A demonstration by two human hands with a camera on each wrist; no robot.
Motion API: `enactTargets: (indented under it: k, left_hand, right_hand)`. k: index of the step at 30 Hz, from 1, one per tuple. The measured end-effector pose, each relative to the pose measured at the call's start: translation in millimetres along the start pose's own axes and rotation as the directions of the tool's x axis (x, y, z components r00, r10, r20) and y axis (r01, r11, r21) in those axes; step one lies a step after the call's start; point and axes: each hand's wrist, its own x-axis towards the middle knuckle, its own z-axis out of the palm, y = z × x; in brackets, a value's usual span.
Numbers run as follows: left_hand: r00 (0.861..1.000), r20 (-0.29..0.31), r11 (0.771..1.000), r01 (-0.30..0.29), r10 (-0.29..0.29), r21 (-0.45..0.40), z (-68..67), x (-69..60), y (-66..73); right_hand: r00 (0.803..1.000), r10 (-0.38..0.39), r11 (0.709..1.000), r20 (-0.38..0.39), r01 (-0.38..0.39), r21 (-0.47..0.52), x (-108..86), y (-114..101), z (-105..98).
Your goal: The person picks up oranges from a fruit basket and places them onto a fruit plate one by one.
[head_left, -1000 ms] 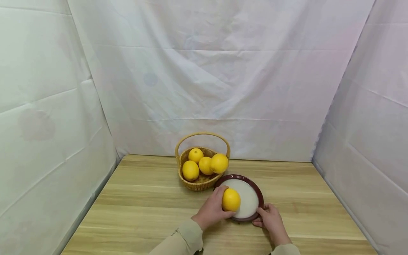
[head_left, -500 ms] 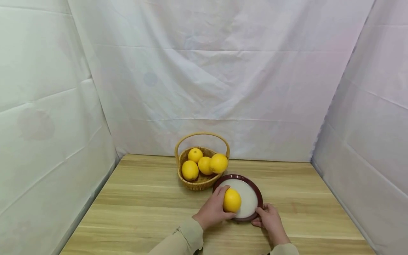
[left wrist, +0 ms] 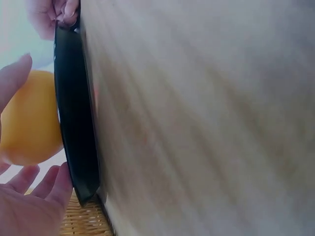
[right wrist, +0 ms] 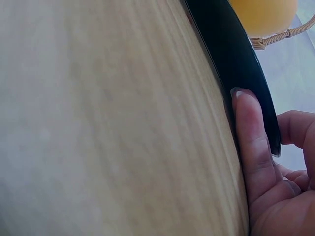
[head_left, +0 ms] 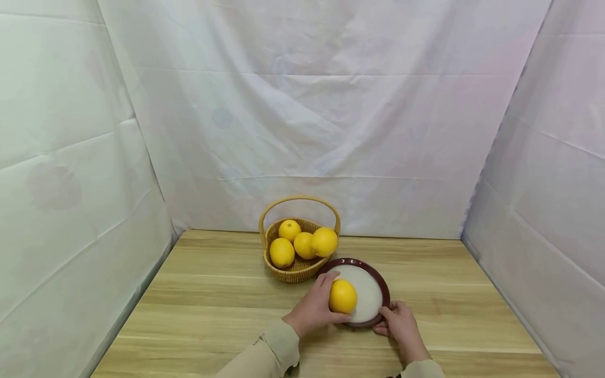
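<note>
My left hand [head_left: 309,312] curls round an orange [head_left: 343,297], thumb on the near side and fingers on the far side. The fruit is at the left part of a round plate [head_left: 370,295] with a dark red-brown rim and a white middle. In the left wrist view, the orange [left wrist: 32,120] appears against the plate's dark side [left wrist: 76,113], with fingertips at the rim. At the plate's near right, my right hand [head_left: 403,326] pinches the rim. The right wrist view shows one finger [right wrist: 251,120] under the dark edge [right wrist: 241,54].
Behind the plate, close to its left side, stands a wicker basket [head_left: 293,276] with a tall arched handle [head_left: 300,198]. Several oranges lie in it, the rightmost orange [head_left: 324,242] highest, near the rim. White cloth walls [head_left: 307,115] surround the wooden table [head_left: 212,294].
Almost nothing differs. The left hand and its orange have shifted very slightly; the right hand stays on the plate's rim.
</note>
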Motion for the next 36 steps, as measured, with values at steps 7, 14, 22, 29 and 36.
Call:
enactTargets:
  k: [7, 14, 22, 29, 36]
  left_hand:
    - [0.999, 0.018, 0.999, 0.037, -0.037, -0.023, -8.9, -0.1, -2.0]
    - [0.997, -0.003, 0.994, 0.072, -0.073, -0.079, -17.4, -2.7, -4.3]
    - [0.995, -0.038, 0.991, 0.084, -0.089, -0.106, -27.2, -0.9, -9.7]
    - [0.993, -0.085, 0.992, 0.075, -0.084, -0.104, -32.1, 1.1, -13.4]
    - [0.986, -0.150, 0.991, 0.058, -0.076, -0.124, -35.6, 5.0, -16.4]
  right_hand:
    - [1.000, -0.003, 1.000, 0.000, 0.003, -0.004, 0.8, 0.4, 0.3]
    - [1.000, -0.006, 1.000, 0.002, 0.006, 0.003, 0.5, 1.6, 1.2]
    - [1.000, -0.022, 1.000, 0.008, 0.022, 0.006, -1.3, 1.2, 0.8]
    - [1.000, -0.012, 1.000, 0.005, 0.012, 0.006, 0.8, 1.7, -0.1]
    - [1.000, 0.004, 1.000, 0.005, -0.004, 0.002, 1.6, 0.9, -0.4]
